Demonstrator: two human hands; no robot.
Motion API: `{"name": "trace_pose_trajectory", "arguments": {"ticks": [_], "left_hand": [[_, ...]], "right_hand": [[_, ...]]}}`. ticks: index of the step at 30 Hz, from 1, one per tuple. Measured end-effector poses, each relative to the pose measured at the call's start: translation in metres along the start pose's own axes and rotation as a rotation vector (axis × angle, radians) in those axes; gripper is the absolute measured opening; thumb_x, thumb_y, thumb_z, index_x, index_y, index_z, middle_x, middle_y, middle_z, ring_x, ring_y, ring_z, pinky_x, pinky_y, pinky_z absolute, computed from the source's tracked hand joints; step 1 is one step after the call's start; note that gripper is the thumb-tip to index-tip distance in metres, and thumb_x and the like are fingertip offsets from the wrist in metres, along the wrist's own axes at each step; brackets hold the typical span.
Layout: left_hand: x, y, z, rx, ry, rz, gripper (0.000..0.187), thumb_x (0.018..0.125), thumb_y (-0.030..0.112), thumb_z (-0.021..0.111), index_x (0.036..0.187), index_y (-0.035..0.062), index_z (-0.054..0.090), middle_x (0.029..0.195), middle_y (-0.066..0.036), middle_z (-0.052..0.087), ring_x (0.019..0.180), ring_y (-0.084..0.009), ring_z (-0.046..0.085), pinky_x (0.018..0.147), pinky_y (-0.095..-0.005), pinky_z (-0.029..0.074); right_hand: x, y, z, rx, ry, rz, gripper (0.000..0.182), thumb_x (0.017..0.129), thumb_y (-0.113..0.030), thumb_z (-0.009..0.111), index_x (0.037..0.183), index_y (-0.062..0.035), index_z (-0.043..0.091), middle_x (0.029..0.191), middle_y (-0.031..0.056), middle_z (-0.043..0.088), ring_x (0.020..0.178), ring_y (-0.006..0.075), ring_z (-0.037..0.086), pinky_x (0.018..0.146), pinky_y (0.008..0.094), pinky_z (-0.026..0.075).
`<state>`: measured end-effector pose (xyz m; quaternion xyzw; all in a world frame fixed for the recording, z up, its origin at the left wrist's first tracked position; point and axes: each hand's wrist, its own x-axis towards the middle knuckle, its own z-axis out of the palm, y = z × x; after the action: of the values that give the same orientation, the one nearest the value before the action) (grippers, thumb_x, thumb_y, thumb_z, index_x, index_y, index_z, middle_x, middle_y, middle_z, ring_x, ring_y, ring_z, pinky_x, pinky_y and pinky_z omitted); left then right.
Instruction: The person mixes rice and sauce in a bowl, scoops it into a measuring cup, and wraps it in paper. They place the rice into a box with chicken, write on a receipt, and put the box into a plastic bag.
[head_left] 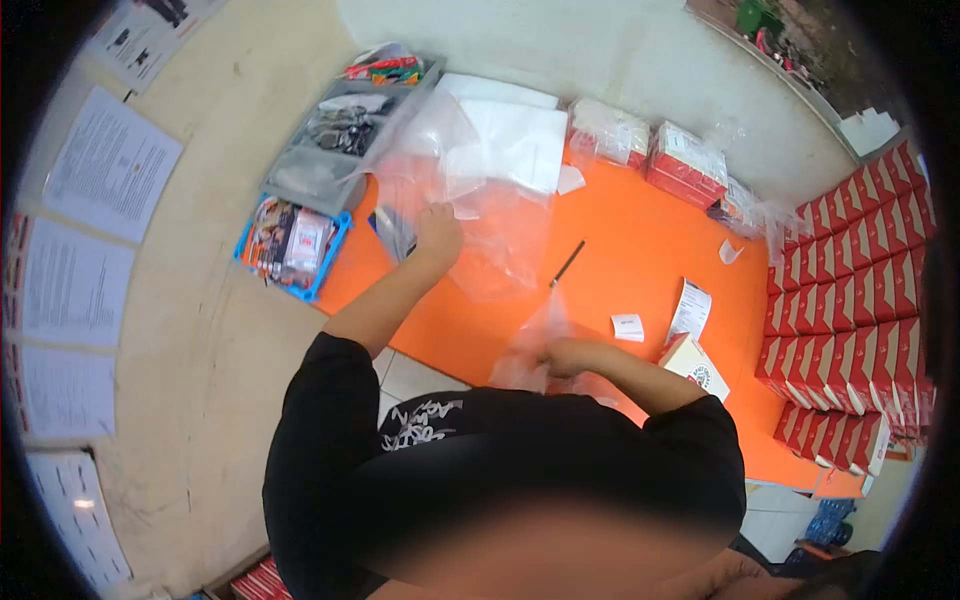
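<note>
Over the orange table (pixel 610 270), my left hand (pixel 438 232) is closed at the near edge of a clear plastic sheet or bag (pixel 500 240). Its fingers look pressed together on the plastic. Close to my shirt, my right hand (pixel 560 360) is closed around another piece of clear plastic (pixel 545 325). Some of its fingers are hidden. A dark pen-like stick (pixel 568 263) lies between the two plastic pieces. Beside my left hand is a blue and silver item (pixel 392 233), partly covered. A white and red box (pixel 695 365) rests by my right forearm.
A grey divided tray (pixel 310 178) and a blue basket (pixel 340 245) stand at the left. White sheets (pixel 515 140) lie at the back, near wrapped boxes (pixel 688 165). Red and white boxes (pixel 845 290) are stacked at the right. Paper slips (pixel 690 310) lie on the table.
</note>
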<state>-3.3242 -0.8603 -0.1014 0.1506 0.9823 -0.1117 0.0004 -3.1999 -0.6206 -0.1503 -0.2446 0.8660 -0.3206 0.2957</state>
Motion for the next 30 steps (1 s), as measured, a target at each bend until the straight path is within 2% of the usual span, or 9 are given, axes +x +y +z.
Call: {"name": "trace_pose_trajectory", "arguments": {"ticks": [3, 4, 6, 11, 16, 19, 25, 28, 30], "left_hand": [[0.026, -0.015, -0.025, -0.046, 0.044, 0.001, 0.019, 0.071, 0.017, 0.050, 0.083, 0.0060, 0.059, 0.083, -0.010, 0.053, 0.078, -0.0269, 0.052, 0.067, -0.0401, 0.040], [0.024, -0.019, -0.043, -0.169, 0.171, -0.006, 0.015, 0.072, 0.014, 0.048, 0.077, 0.0065, 0.060, 0.079, -0.009, 0.054, 0.072, -0.0250, 0.053, 0.062, -0.0385, 0.041], [0.021, -0.023, -0.064, -0.179, 0.230, 0.009, 0.014, 0.072, 0.014, 0.048, 0.075, 0.0071, 0.059, 0.075, -0.009, 0.054, 0.068, -0.0244, 0.053, 0.058, -0.0370, 0.041], [0.008, -0.036, -0.076, -0.239, 0.433, 0.098, 0.009, 0.069, 0.014, 0.050, 0.073, 0.0086, 0.056, 0.069, -0.007, 0.050, 0.065, -0.0231, 0.051, 0.055, -0.0358, 0.039], [0.023, -0.056, -0.085, -0.323, 0.440, -0.009, 0.009, 0.067, 0.012, 0.050, 0.076, 0.0090, 0.053, 0.070, -0.005, 0.047, 0.067, -0.0227, 0.049, 0.056, -0.0362, 0.038], [0.030, -0.045, -0.068, -0.329, 0.460, 0.027, 0.011, 0.068, 0.012, 0.050, 0.078, 0.0094, 0.053, 0.073, -0.005, 0.048, 0.069, -0.0224, 0.048, 0.057, -0.0365, 0.037], [0.053, -0.035, 0.003, -0.226, 0.221, -0.008, 0.013, 0.069, 0.012, 0.049, 0.081, 0.0083, 0.054, 0.078, -0.007, 0.050, 0.075, -0.0227, 0.050, 0.061, -0.0345, 0.039], [0.055, -0.041, -0.009, -0.230, 0.144, -0.075, 0.013, 0.070, 0.013, 0.050, 0.082, 0.0065, 0.053, 0.080, -0.007, 0.050, 0.078, -0.0238, 0.050, 0.063, -0.0347, 0.041], [0.051, -0.046, -0.033, -0.384, 0.171, -0.057, 0.024, 0.069, 0.011, 0.051, 0.091, 0.0022, 0.051, 0.081, -0.011, 0.052, 0.079, -0.0270, 0.052, 0.066, -0.0392, 0.042]], "right_hand": [[0.069, -0.044, -0.029, 1.002, -0.073, -0.296, 0.024, 0.074, -0.003, 0.046, 0.098, -0.0041, 0.051, 0.073, 0.0088, 0.054, 0.064, 0.0162, 0.052, 0.054, 0.0264, 0.044], [0.098, -0.076, -0.043, 1.054, 0.316, -0.043, 0.021, 0.071, 0.002, 0.043, 0.091, -0.0010, 0.050, 0.074, 0.0076, 0.053, 0.062, 0.0150, 0.051, 0.055, 0.0254, 0.043], [0.175, -0.092, -0.077, 1.154, 0.682, -0.028, 0.018, 0.072, 0.000, 0.043, 0.088, 0.0007, 0.051, 0.074, 0.0090, 0.055, 0.067, 0.0195, 0.053, 0.058, 0.0307, 0.044], [0.307, -0.080, -0.176, 0.739, 1.273, -0.148, 0.022, 0.074, -0.006, 0.043, 0.094, 0.0014, 0.051, 0.088, 0.0126, 0.052, 0.082, 0.0245, 0.050, 0.070, 0.0357, 0.040], [0.333, -0.097, -0.259, 0.089, 1.525, -0.452, 0.028, 0.077, -0.011, 0.042, 0.102, 0.0004, 0.048, 0.102, 0.0152, 0.048, 0.097, 0.0270, 0.044, 0.083, 0.0375, 0.034], [0.343, -0.088, -0.260, -0.010, 1.539, -0.524, 0.031, 0.078, -0.013, 0.041, 0.106, -0.0001, 0.047, 0.108, 0.0162, 0.046, 0.103, 0.0280, 0.042, 0.088, 0.0382, 0.032], [0.351, -0.002, -0.192, -0.763, 0.916, 0.020, 0.038, 0.076, -0.016, 0.044, 0.111, 0.0001, 0.044, 0.115, 0.0177, 0.043, 0.107, 0.0336, 0.039, 0.091, 0.0451, 0.028], [0.343, -0.014, -0.157, -0.493, 0.795, 0.000, 0.039, 0.076, -0.017, 0.043, 0.110, 0.0009, 0.045, 0.120, 0.0177, 0.040, 0.110, 0.0352, 0.037, 0.090, 0.0495, 0.028], [0.326, 0.014, -0.116, -0.624, 0.899, -0.311, 0.037, 0.077, -0.017, 0.042, 0.109, 0.0007, 0.046, 0.121, 0.0175, 0.040, 0.112, 0.0348, 0.036, 0.090, 0.0490, 0.028]]}}
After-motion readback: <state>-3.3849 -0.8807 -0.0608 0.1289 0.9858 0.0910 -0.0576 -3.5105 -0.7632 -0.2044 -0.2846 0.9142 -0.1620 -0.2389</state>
